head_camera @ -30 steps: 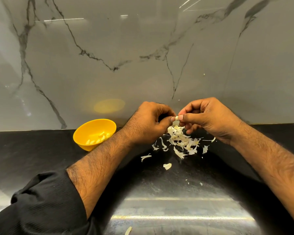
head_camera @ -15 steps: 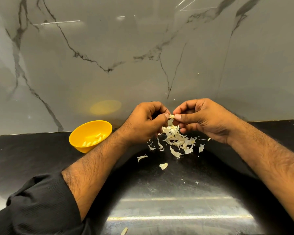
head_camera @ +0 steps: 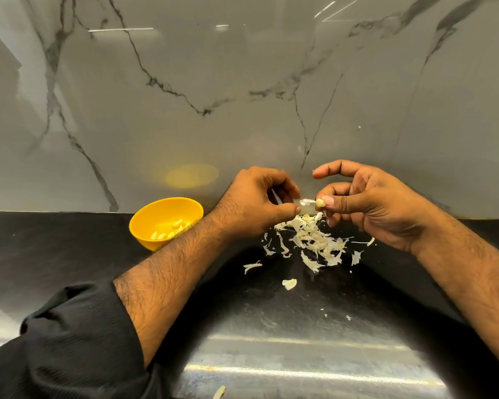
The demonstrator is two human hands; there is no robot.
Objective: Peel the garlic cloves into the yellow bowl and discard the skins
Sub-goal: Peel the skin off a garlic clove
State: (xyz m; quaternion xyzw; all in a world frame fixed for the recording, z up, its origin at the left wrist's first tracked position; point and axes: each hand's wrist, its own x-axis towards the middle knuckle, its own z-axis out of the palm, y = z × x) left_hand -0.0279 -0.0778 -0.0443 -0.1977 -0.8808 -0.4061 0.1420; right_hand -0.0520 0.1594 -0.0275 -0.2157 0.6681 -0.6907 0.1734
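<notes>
Several peeled cloves (head_camera: 167,231) already lie in the yellow bowl (head_camera: 144,226). Right of the bowl, the right hand (head_camera: 369,205) pinches a garlic clove (head_camera: 320,202) while the left hand (head_camera: 254,203) pinches its loose skin (head_camera: 306,201). The skin pile (head_camera: 314,240) on the counter (head_camera: 69,254) is undiscarded.

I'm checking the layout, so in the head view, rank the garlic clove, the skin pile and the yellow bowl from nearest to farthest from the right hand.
1. Garlic clove: pinched in the right hand.
2. Skin pile: on the counter just below it.
3. Yellow bowl: far left, beyond the left forearm.
</notes>
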